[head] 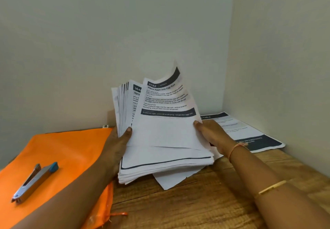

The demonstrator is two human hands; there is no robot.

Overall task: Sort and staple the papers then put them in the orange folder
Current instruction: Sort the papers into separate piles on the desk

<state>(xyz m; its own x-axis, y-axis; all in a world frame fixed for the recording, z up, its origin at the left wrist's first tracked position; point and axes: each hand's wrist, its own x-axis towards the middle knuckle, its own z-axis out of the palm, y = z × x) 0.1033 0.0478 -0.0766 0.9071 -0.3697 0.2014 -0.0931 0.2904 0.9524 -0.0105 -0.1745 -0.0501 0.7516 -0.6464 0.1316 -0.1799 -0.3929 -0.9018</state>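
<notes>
Nearest us, the stapler lies on the orange folder, which is flat on the wooden surface at our left. We see no sheet in the folder, and cannot tell whether its mouth is open. A loose sheet pokes out from under the papers, which tilt up off the surface, fanned at the top. Our left hand grips their left edge, thumb in front and fingers behind. Our right hand pinches the right edge of the top sheet; its thumb shows but its fingers are hidden. To sort well, we judge we should hold the left grip firm, peel one sheet only, read its heading number, and lay it with its match. Farther right, a printed sheet lies flat by the wall.
</notes>
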